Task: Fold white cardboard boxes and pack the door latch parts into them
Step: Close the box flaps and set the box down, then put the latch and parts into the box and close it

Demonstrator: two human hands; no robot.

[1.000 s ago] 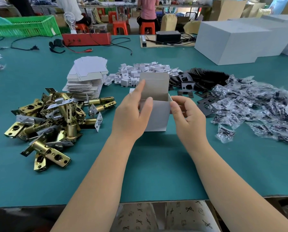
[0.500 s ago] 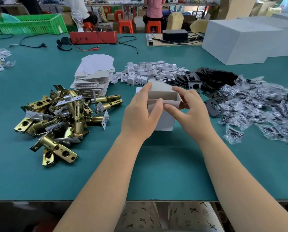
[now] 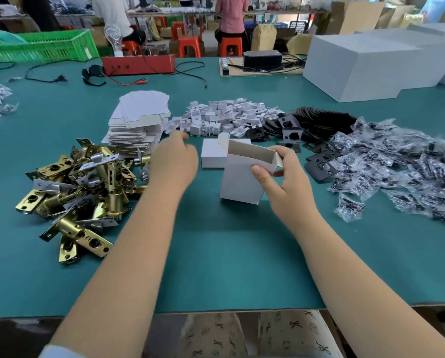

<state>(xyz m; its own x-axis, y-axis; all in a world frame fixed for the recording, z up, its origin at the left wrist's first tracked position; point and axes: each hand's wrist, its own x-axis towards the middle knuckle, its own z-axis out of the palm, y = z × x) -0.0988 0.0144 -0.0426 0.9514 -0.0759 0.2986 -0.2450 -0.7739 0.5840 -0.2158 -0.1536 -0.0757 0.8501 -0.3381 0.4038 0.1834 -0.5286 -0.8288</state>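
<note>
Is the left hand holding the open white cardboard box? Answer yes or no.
No: the left hand is off to the side near the brass latches, while only the right hand grips the open white cardboard box.

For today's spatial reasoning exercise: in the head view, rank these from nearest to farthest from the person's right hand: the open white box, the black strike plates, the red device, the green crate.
1. Open white box: held in the right hand.
2. Black strike plates: just to its right on the table.
3. Red device: far side, left of centre.
4. Green crate: far left corner.
</note>
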